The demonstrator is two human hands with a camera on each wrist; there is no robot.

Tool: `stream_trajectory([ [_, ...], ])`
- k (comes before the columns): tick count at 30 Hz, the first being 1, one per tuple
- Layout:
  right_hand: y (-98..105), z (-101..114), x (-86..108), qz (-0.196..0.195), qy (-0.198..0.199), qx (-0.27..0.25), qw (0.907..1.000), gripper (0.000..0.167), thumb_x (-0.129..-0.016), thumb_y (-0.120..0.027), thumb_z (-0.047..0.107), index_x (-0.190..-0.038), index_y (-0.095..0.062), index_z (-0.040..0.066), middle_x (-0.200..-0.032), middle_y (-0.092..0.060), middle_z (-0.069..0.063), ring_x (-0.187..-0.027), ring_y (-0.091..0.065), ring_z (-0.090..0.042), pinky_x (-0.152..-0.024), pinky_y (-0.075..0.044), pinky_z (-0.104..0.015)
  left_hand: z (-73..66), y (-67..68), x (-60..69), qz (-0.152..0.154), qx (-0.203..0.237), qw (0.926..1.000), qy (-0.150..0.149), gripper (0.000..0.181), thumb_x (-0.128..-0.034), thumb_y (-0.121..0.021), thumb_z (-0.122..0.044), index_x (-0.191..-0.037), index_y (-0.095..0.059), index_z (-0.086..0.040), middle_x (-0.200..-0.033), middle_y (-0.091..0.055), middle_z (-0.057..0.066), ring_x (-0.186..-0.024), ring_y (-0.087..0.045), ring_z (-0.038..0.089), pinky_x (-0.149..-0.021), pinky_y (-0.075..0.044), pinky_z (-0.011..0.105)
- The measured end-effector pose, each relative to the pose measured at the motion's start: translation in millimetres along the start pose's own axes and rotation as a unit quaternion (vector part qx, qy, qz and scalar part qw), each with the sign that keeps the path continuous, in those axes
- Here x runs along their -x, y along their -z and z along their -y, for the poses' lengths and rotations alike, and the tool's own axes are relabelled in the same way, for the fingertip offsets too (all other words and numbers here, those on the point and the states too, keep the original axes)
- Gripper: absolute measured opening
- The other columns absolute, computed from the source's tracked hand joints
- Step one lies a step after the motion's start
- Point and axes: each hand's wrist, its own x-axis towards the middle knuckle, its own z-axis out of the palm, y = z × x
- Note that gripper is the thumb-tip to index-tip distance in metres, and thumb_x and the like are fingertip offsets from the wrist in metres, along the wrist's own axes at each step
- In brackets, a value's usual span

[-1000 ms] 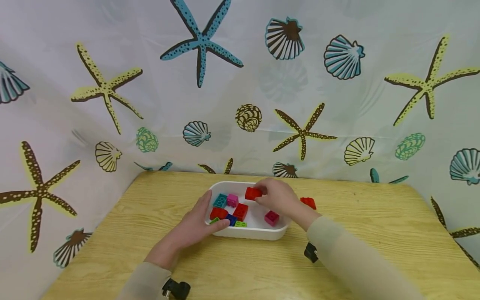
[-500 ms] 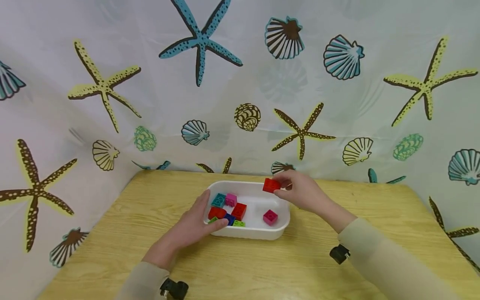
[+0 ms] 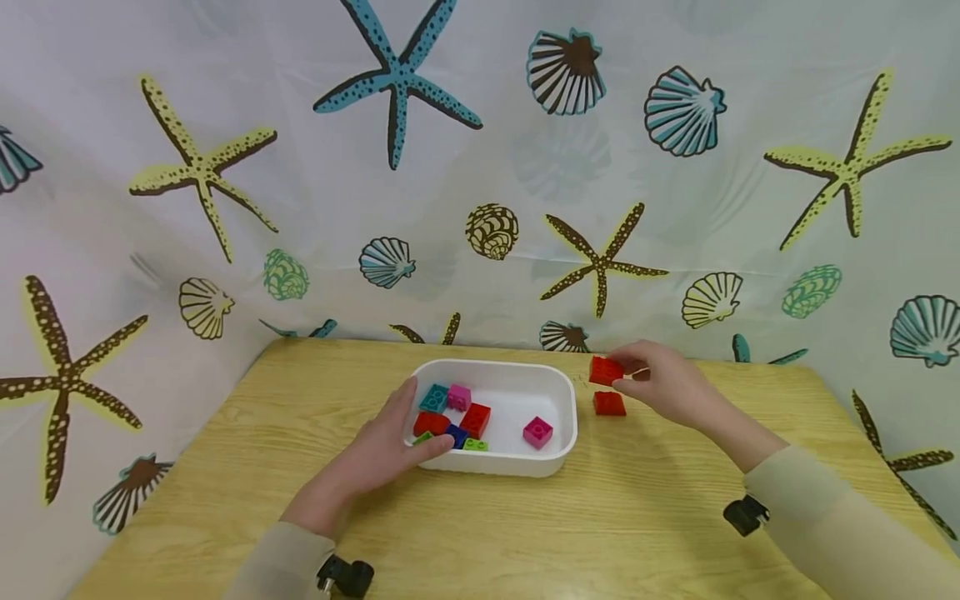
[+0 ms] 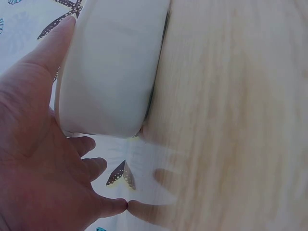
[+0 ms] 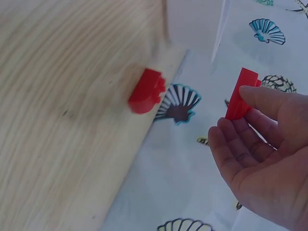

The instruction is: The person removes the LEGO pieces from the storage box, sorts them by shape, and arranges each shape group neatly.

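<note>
My right hand [image 3: 667, 385] pinches a red toy building brick [image 3: 606, 371] between thumb and fingers, raised off the table to the right of the tray. Just below it, a second red brick [image 3: 609, 404] with a rounded side, as the right wrist view shows, lies on the table. My left hand [image 3: 382, 437] rests spread against the left end of a white oblong tray [image 3: 495, 465], its straight thumb across the front rim. Inside are a teal brick [image 3: 434, 398], pink brick [image 3: 459, 398], red brick [image 3: 475, 421], blue brick [image 3: 455, 436] and magenta brick [image 3: 537, 432], among others.
The wooden table [image 3: 480, 533] reaches back to a white curtain [image 3: 450, 192] printed with starfish and shells. Bricks crowd the tray's left half, while the magenta one sits alone on the right.
My right hand has carried the red brick from above the tray rightward past its right rim, over the other red brick. The left hand has stayed at the tray.
</note>
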Motion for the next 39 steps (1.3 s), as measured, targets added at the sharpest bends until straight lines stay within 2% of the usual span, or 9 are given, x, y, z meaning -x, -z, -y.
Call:
stream_trajectory([
  [5,8,-17,14.1,-0.003,-0.015,0.026,0.9995,0.035,-0.105,-0.075,0.005,-0.137,-0.070,-0.006,-0.133,-0.073,-0.021,-0.121,-0.070,-0.042,-0.105,-0.058,-0.059,-0.1,-0.8,-1.3,-0.001,-0.003,0.9999,0.010,0.126,-0.0959,-0.077,-0.066,-0.178,0.000,-0.009,-0.183,-0.009,0.021,-0.165,-0.015,0.054,-0.123,-0.028,0.077],
  [13,14,-36,24.1,0.008,-0.028,0.042,0.9987,0.035,-0.103,-0.077,0.005,-0.135,-0.071,-0.008,-0.130,-0.074,-0.023,-0.118,-0.070,-0.044,-0.103,-0.058,-0.060,0.1,-1.7,-0.9,0.001,-0.007,0.9998,0.019,0.127,-0.0958,-0.077,-0.067,-0.178,0.001,-0.010,-0.183,-0.008,0.021,-0.165,-0.014,0.055,-0.123,-0.025,0.078],
  [19,12,-50,25.3,0.019,-0.037,0.060,0.9974,0.034,-0.100,-0.079,0.004,-0.131,-0.072,-0.009,-0.126,-0.075,-0.024,-0.116,-0.071,-0.043,-0.103,-0.058,-0.061,-1.5,-1.1,0.0,0.002,-0.012,0.9998,0.017,0.127,-0.0960,-0.076,-0.067,-0.178,0.001,-0.008,-0.183,-0.009,0.023,-0.164,-0.015,0.055,-0.123,-0.026,0.079],
  [26,9,-66,25.7,0.023,-0.074,0.059,0.9952,0.037,-0.101,-0.078,0.003,-0.135,-0.070,-0.010,-0.133,-0.072,-0.027,-0.122,-0.068,-0.046,-0.105,-0.056,-0.061,0.3,-1.2,-0.8,0.003,-0.008,0.9998,0.020,0.126,-0.0961,-0.077,-0.066,-0.178,0.001,-0.010,-0.183,-0.008,0.021,-0.165,-0.014,0.055,-0.123,-0.024,0.079],
  [35,2,-81,26.7,0.036,-0.109,0.062,0.9914,0.036,-0.102,-0.077,0.006,-0.137,-0.071,-0.004,-0.137,-0.070,-0.027,-0.123,-0.066,-0.046,-0.107,-0.055,-0.063,-0.5,-0.5,-1.2,0.006,-0.005,0.9997,0.023,0.126,-0.0958,-0.078,-0.065,-0.178,0.001,-0.010,-0.184,-0.008,0.021,-0.165,-0.013,0.054,-0.123,-0.025,0.079],
  [39,0,-86,27.5,0.035,-0.113,0.056,0.9914,0.037,-0.102,-0.078,0.006,-0.137,-0.071,-0.005,-0.137,-0.069,-0.028,-0.123,-0.066,-0.047,-0.107,-0.054,-0.063,-0.7,0.1,-1.0,0.007,-0.006,0.9997,0.024,0.127,-0.0960,-0.077,-0.066,-0.178,0.002,-0.010,-0.184,-0.007,0.021,-0.165,-0.012,0.054,-0.123,-0.024,0.078],
])
